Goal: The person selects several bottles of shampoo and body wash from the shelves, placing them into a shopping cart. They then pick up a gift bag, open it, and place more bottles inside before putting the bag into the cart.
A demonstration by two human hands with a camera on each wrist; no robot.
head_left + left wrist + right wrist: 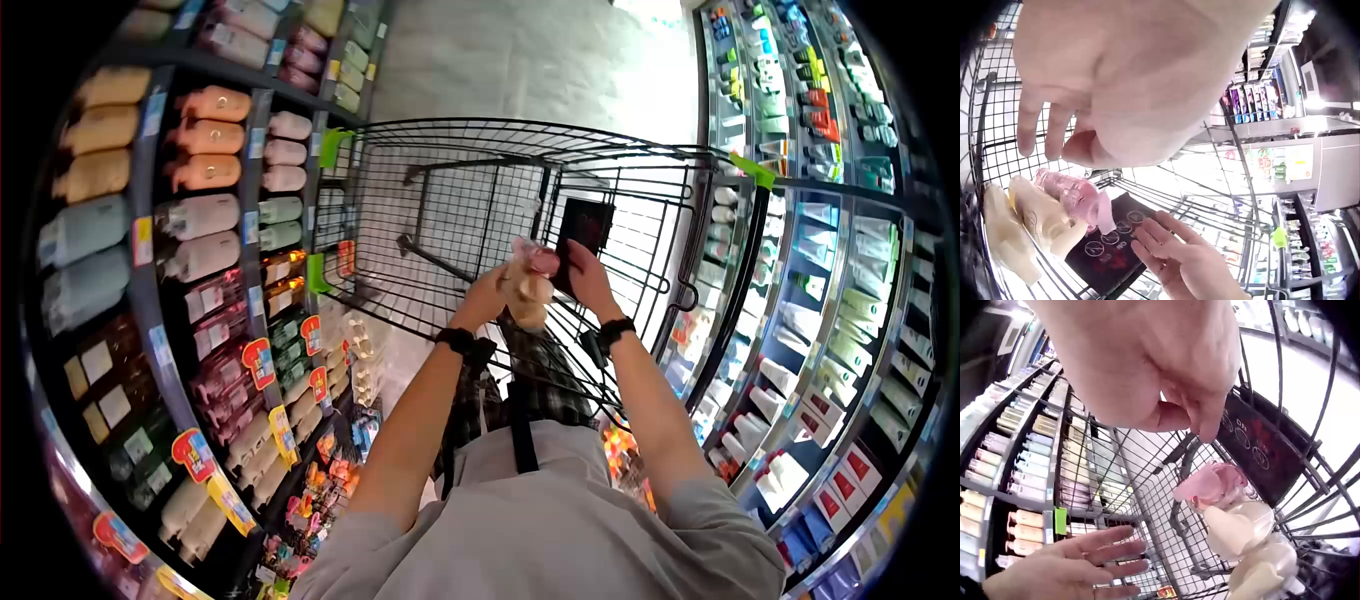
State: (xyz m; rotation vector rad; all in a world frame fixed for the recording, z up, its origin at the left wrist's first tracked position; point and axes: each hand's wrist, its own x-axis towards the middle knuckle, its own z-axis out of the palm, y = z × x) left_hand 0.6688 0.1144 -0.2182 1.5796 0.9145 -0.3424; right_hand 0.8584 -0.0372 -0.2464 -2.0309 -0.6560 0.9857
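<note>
Three bottles stand close together in the near end of a black wire shopping cart [450, 215]: a pink bottle [1075, 197], a cream bottle [1041, 219] and another cream bottle [1004, 231]. To one side of them is my left hand [487, 298], its fingers extended and apart from the bottles in the right wrist view. On the other side, my right hand [592, 280] has loosely bent fingers and holds nothing. Its fingertips overlap the edge of a dark panel with printed round symbols [1257, 447] in the right wrist view.
Shelves of pump bottles [210, 137] line the left side of the aisle. Tubes and boxes fill the right-hand shelves [850, 300]. Green clips [335, 148] mark the cart's corners. Pale floor [520, 60] extends beyond the cart.
</note>
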